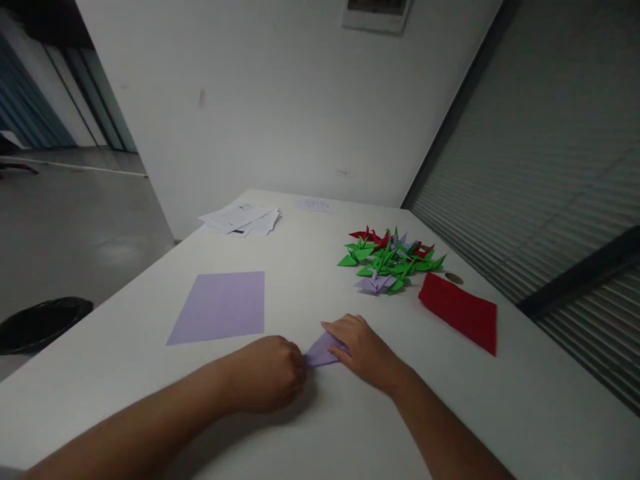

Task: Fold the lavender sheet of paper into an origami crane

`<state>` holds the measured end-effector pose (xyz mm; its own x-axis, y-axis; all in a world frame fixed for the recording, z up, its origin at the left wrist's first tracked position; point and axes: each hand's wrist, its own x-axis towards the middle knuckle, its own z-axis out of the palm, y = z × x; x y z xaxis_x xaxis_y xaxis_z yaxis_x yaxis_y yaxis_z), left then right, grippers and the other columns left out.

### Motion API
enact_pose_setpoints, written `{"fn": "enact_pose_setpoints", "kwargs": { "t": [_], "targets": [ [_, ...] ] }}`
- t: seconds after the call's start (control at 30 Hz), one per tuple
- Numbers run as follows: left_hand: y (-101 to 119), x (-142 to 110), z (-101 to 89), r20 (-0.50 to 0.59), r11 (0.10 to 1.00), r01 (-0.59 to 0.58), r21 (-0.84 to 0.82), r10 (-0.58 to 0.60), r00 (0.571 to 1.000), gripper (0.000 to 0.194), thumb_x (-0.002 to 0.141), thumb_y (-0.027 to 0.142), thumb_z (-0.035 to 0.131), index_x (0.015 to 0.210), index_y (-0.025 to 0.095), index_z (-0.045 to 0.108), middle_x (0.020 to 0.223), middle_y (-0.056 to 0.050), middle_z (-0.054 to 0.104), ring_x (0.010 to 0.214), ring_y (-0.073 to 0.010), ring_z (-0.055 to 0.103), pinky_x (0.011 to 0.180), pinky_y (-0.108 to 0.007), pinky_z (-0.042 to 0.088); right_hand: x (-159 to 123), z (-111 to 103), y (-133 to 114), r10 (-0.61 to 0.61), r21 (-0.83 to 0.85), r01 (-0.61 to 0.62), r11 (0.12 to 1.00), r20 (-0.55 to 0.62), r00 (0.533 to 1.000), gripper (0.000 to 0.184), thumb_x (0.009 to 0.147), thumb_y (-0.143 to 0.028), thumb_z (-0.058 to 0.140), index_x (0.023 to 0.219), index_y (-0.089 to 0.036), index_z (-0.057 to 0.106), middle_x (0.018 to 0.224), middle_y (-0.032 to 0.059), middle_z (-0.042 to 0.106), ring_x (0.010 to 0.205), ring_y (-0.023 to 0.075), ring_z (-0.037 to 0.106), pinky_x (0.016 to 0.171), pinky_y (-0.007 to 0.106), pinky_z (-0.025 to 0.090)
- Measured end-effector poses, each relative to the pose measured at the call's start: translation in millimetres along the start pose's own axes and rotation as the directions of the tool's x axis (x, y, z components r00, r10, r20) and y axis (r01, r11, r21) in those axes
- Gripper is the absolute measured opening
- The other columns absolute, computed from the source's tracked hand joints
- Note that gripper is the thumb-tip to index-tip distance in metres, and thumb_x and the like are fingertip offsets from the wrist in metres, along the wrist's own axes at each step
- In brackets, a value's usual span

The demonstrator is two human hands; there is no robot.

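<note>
A small piece of folded purple origami paper [323,350] lies at the front middle of the table, between my hands. My left hand [275,373] is closed in a fist at the paper's left corner, and its curled fingers hide that tip. From the right, my right hand [363,350] grips the paper, thumb on the near side and fingers over the far edge. Flat on the table to the left is a large unfolded purple sheet [225,307]. Beyond my right hand sits a pile of folded paper cranes [385,260] in green, red and purple.
A stack of red paper [463,310] lies on the right of the white table [300,260], near a small round brown object [454,277]. Printed papers [240,217] lie at the back left. A black-lined bin [45,323] stands left of the table; blinds [550,173] flank the right.
</note>
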<state>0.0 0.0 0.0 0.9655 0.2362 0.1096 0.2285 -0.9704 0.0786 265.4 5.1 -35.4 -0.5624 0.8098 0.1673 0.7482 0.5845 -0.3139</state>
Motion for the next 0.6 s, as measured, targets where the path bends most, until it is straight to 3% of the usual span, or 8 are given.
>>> {"fn": "enact_pose_setpoints", "kwargs": {
  "t": [0.13,0.3,0.43,0.6],
  "targets": [
    [-4.1,0.7,2.9,0.004,0.986,0.144,0.090,-0.144,0.989,0.010,0.091,0.023,0.064,0.092,0.017,0.071,0.084,-0.008,0.069,0.079,-0.0240,0.066,0.075,-0.038,0.053,1.7,-0.3,-5.7,0.056,0.003,-0.056,0.998,0.015,0.998,0.032,0.092,-0.019,0.069,0.124,-0.017,0.070,0.117,0.0114,0.074,0.108,0.0246,0.066,0.099,0.037,0.049],
    [-7.1,1.2,14.7,-0.006,0.963,0.240,0.121,-0.241,0.970,0.052,0.088,0.049,0.072,0.133,0.027,0.061,0.111,-0.011,0.066,0.105,-0.0307,0.063,0.087,-0.044,0.052,3.6,-5.4,-15.1,0.144,-0.016,-0.143,0.990,0.074,0.987,0.021,0.092,-0.020,0.069,0.112,-0.018,0.073,0.108,0.0094,0.075,0.099,0.0236,0.069,0.091,0.034,0.051],
    [-3.7,4.0,23.7,-0.013,0.953,0.281,0.116,-0.282,0.959,0.063,0.089,0.059,0.067,0.142,0.028,0.054,0.122,-0.014,0.062,0.118,-0.0335,0.057,0.097,-0.048,0.049,4.4,-2.7,-17.9,0.184,0.001,-0.184,0.983,0.060,0.981,0.019,0.092,-0.021,0.067,0.110,-0.018,0.073,0.109,0.0096,0.076,0.101,0.0243,0.070,0.092,0.034,0.051],
    [2.1,8.9,30.5,-0.053,0.925,0.366,0.100,-0.362,0.931,0.059,0.091,0.057,0.065,0.138,0.022,0.057,0.131,-0.016,0.059,0.127,-0.0366,0.051,0.103,-0.050,0.047,4.3,2.3,-18.9,0.198,0.062,-0.200,0.978,0.028,0.980,0.021,0.092,-0.021,0.066,0.112,-0.017,0.073,0.108,0.0086,0.077,0.100,0.0237,0.071,0.092,0.033,0.051]
  ]
}}
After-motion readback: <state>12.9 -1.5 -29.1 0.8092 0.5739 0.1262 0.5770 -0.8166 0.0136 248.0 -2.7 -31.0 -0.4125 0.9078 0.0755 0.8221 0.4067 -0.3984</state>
